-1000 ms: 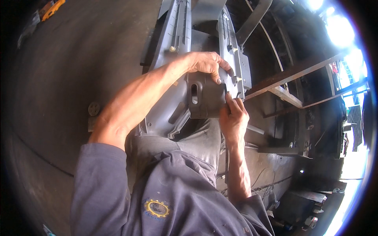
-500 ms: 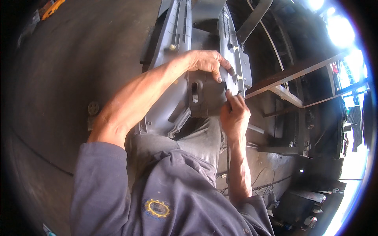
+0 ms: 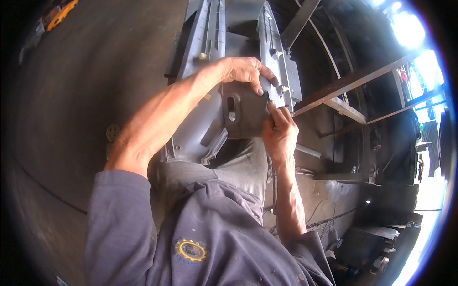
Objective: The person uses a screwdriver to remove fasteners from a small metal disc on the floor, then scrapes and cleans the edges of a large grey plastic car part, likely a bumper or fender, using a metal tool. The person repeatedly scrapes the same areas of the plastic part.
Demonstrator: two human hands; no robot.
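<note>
A long grey plastic trim panel [image 3: 200, 114] with two ribbed rails rests against my thighs. My left hand [image 3: 243, 72] reaches across it from the left, its thumb and forefinger bent onto the inner edge of the right rail, gripping there. Just below, my right hand [image 3: 280, 131] is closed, fingertips pinched at the same edge beside a small dark slot or piece too small to name. Pale clips stick out of the panel: one cream clip [image 3: 202, 56] on the left rail and another clip [image 3: 283, 89] beside my left fingertips. An oval slot [image 3: 232, 108] opens in the middle section.
A rusty metal frame [image 3: 353, 88] stands close on the right, with bright daylight behind it. Cables [image 3: 329, 224] trail over the floor at lower right, near dark boxes. An orange object [image 3: 62, 15] lies at the far upper left.
The panel and both hands sit slightly further up and left in the picture. My right fingertips have moved a little closer to my left thumb; both hands keep nearly the same pose.
</note>
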